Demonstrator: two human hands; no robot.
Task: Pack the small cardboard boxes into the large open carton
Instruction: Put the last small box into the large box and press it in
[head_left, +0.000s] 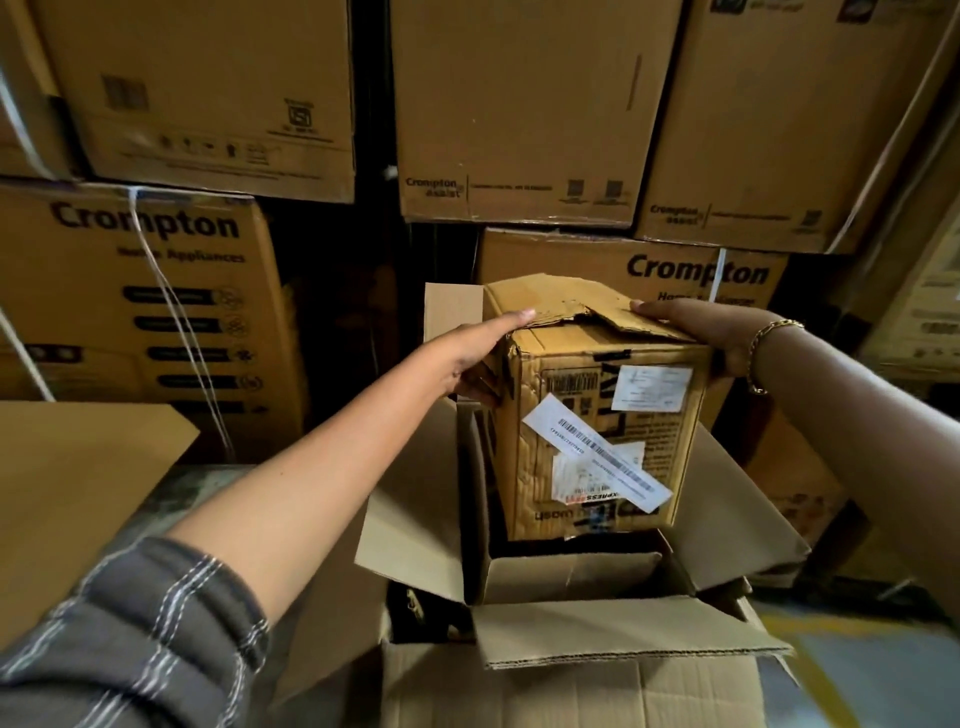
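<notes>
Both hands' fingers (519, 315) grasp the small box (602, 410) above the open carton (613, 639), clear of its flaps.

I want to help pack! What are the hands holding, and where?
Both hands, left and right, grip the small labelled cardboard box by its opposite upper sides, over the open carton.

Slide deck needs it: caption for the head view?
Both hands, left and right, lower a worn small box into the open carton.

Both arms reach forward, left hand (475, 351) and right hand (698, 332) in a flat-fingered grip facing each other.
</notes>
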